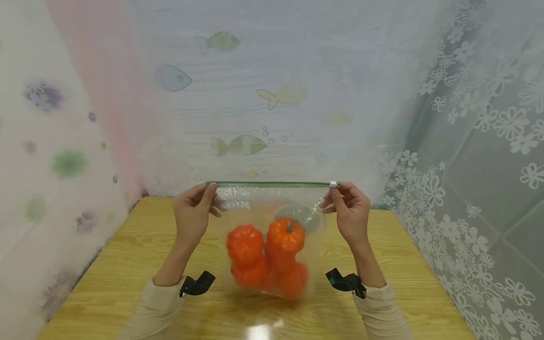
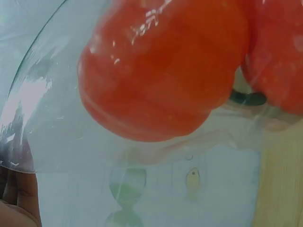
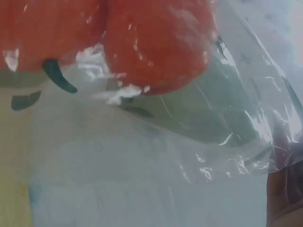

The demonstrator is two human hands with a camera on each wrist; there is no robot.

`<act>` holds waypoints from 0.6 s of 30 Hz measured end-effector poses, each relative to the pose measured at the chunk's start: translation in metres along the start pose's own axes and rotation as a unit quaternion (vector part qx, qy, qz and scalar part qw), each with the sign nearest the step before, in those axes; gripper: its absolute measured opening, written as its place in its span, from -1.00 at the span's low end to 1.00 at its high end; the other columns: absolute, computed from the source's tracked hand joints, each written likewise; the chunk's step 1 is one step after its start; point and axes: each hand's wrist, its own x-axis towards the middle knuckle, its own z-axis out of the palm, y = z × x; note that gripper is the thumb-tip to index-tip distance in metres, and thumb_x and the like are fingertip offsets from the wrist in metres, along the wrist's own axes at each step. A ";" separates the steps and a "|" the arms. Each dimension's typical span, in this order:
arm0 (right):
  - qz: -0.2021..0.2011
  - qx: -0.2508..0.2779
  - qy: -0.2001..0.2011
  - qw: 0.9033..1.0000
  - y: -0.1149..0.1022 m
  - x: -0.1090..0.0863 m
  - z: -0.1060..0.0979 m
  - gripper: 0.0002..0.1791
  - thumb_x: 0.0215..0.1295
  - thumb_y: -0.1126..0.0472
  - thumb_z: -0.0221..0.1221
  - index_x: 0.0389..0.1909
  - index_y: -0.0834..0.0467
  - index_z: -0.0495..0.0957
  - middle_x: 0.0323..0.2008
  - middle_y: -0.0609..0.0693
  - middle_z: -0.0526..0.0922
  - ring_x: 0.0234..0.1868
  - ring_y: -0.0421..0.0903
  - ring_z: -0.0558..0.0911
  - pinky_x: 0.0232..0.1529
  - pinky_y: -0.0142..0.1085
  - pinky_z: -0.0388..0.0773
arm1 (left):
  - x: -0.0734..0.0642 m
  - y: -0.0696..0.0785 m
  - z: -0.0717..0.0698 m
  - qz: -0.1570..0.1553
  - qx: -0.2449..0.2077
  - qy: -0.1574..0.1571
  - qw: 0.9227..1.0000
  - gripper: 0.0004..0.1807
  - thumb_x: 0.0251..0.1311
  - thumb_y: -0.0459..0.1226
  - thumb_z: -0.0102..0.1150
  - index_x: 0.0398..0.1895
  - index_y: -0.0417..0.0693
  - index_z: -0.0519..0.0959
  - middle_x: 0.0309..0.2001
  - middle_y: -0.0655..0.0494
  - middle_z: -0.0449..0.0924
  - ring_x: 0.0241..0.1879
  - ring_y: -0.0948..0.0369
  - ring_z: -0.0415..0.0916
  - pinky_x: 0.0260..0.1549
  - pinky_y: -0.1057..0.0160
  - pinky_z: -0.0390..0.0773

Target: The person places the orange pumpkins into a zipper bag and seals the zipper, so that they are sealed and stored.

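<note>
A clear slider zip bag (image 1: 263, 194) hangs upright above the table, with its green zip strip (image 1: 272, 183) stretched level across the top. Inside are several orange-red bell peppers (image 1: 285, 236), one with a green stem facing up. My left hand (image 1: 192, 215) pinches the bag's top left corner between thumb and fingers. At the top right corner my right hand (image 1: 354, 212) pinches the bag, its thumb just below the white slider (image 1: 334, 184). Both wrist views look closely at peppers (image 2: 161, 71) through the plastic; only a bit of each hand shows at the edge.
A wooden table (image 1: 136, 245) lies below the bag. Through the plastic, a grey-green rounded shape (image 1: 308, 217) shows behind the peppers. A fish-patterned curtain (image 1: 255, 113) hangs at the back, with a flowered sheer curtain (image 1: 471, 226) on the right. A black wrist mount (image 1: 197, 284) juts inward from the left sleeve.
</note>
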 end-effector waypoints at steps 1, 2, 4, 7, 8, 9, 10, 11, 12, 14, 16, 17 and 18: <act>0.021 -0.005 -0.004 1.000 0.001 0.000 -0.001 -0.88 0.49 0.43 0.11 -0.16 0.44 0.56 -0.44 -0.05 0.70 -0.52 -0.21 0.72 -0.51 -0.36 0.70 | 0.001 -0.003 -0.001 -0.029 0.001 -0.004 1.000 -0.75 0.43 -0.40 0.16 -0.23 -0.57 0.64 -0.56 0.18 0.69 -0.68 0.29 0.60 -0.67 0.31 0.64; 0.045 -0.010 -0.008 0.999 0.004 0.001 -0.002 -0.88 0.49 0.40 0.12 -0.15 0.42 0.57 -0.44 -0.04 0.69 -0.53 -0.20 0.72 -0.51 -0.34 0.71 | 0.002 -0.006 -0.002 -0.063 0.001 -0.008 0.998 -0.73 0.45 -0.37 0.16 -0.20 -0.55 0.63 -0.55 0.19 0.68 -0.66 0.29 0.60 -0.66 0.31 0.65; 0.095 -0.027 -0.022 0.995 0.014 0.003 -0.005 -0.83 0.51 0.32 0.14 -0.12 0.40 0.56 -0.44 -0.04 0.66 -0.53 -0.20 0.70 -0.51 -0.32 0.71 | 0.006 -0.016 -0.005 -0.138 0.003 -0.018 0.990 -0.68 0.47 -0.28 0.16 -0.11 -0.49 0.63 -0.53 0.19 0.68 -0.61 0.30 0.62 -0.62 0.31 0.67; 0.152 -0.043 -0.038 0.987 0.034 0.010 -0.009 -0.73 0.53 0.23 0.15 -0.06 0.42 0.53 -0.42 -0.05 0.64 -0.53 -0.20 0.69 -0.49 -0.31 0.72 | 0.016 -0.034 -0.007 -0.242 0.015 -0.036 0.970 -0.60 0.48 -0.16 0.14 0.04 -0.40 0.61 -0.49 0.22 0.68 -0.52 0.33 0.63 -0.52 0.35 0.70; 0.166 -0.045 -0.042 0.984 0.041 0.013 -0.010 -0.69 0.53 0.20 0.15 -0.03 0.44 0.51 -0.41 -0.06 0.64 -0.53 -0.20 0.69 -0.47 -0.31 0.73 | 0.021 -0.040 -0.007 -0.265 0.021 -0.043 0.963 -0.57 0.49 -0.13 0.13 0.08 -0.39 0.59 -0.48 0.23 0.68 -0.51 0.34 0.63 -0.49 0.36 0.70; 0.179 -0.047 -0.046 0.982 0.048 0.016 -0.012 -0.66 0.54 0.19 0.14 0.00 0.46 0.49 -0.40 -0.06 0.64 -0.52 -0.20 0.68 -0.46 -0.32 0.73 | 0.026 -0.047 -0.006 -0.285 0.027 -0.049 0.957 -0.54 0.49 -0.11 0.13 0.11 -0.39 0.57 -0.47 0.23 0.68 -0.49 0.34 0.64 -0.46 0.36 0.71; 0.191 -0.047 -0.047 0.979 0.055 0.018 -0.013 -0.65 0.54 0.18 0.13 0.01 0.46 0.47 -0.40 -0.05 0.64 -0.51 -0.20 0.68 -0.44 -0.32 0.73 | 0.030 -0.053 -0.005 -0.300 0.033 -0.055 0.952 -0.52 0.49 -0.10 0.13 0.15 -0.40 0.55 -0.45 0.24 0.67 -0.48 0.35 0.64 -0.44 0.37 0.71; 0.204 -0.046 -0.046 0.977 0.062 0.021 -0.014 -0.64 0.55 0.18 0.13 0.03 0.46 0.46 -0.39 -0.05 0.64 -0.50 -0.20 0.68 -0.43 -0.32 0.74 | 0.035 -0.058 -0.004 -0.313 0.040 -0.062 0.947 -0.51 0.49 -0.10 0.12 0.18 -0.39 0.53 -0.43 0.24 0.67 -0.46 0.35 0.64 -0.41 0.38 0.71; 0.216 -0.046 -0.048 0.974 0.069 0.023 -0.016 -0.63 0.56 0.18 0.12 0.04 0.47 0.44 -0.37 -0.05 0.64 -0.48 -0.21 0.68 -0.40 -0.33 0.74 | 0.039 -0.064 -0.003 -0.322 0.047 -0.068 0.943 -0.50 0.49 -0.10 0.13 0.20 -0.39 0.51 -0.41 0.24 0.67 -0.45 0.36 0.64 -0.39 0.38 0.72; 0.242 -0.044 -0.057 0.968 0.083 0.027 -0.019 -0.65 0.57 0.20 0.09 0.06 0.46 0.41 -0.33 -0.03 0.64 -0.44 -0.21 0.69 -0.35 -0.34 0.75 | 0.046 -0.075 -0.001 -0.337 0.057 -0.081 0.936 -0.48 0.49 -0.11 0.13 0.25 -0.39 0.48 -0.37 0.23 0.66 -0.43 0.36 0.64 -0.36 0.38 0.72; 0.269 -0.041 -0.064 0.960 0.096 0.028 -0.022 -0.70 0.58 0.24 0.07 0.09 0.42 0.41 -0.28 -0.03 0.64 -0.39 -0.21 0.69 -0.29 -0.34 0.75 | 0.049 -0.086 -0.001 -0.351 0.064 -0.091 0.930 -0.49 0.50 -0.14 0.13 0.28 -0.39 0.45 -0.33 0.20 0.66 -0.41 0.36 0.65 -0.33 0.39 0.72; 0.280 -0.042 -0.072 0.956 0.102 0.027 -0.023 -0.69 0.58 0.25 0.06 0.12 0.42 0.40 -0.25 -0.03 0.63 -0.36 -0.22 0.70 -0.26 -0.35 0.75 | 0.050 -0.091 -0.002 -0.357 0.067 -0.096 0.927 -0.48 0.50 -0.15 0.13 0.29 -0.40 0.43 -0.31 0.18 0.66 -0.40 0.36 0.65 -0.31 0.39 0.72; 0.290 -0.042 -0.079 0.953 0.107 0.026 -0.024 -0.69 0.59 0.26 0.05 0.15 0.41 0.39 -0.22 -0.02 0.63 -0.33 -0.21 0.70 -0.23 -0.35 0.75 | 0.050 -0.097 -0.003 -0.363 0.071 -0.099 0.924 -0.49 0.50 -0.17 0.13 0.30 -0.41 0.43 -0.29 0.16 0.66 -0.40 0.36 0.66 -0.30 0.39 0.72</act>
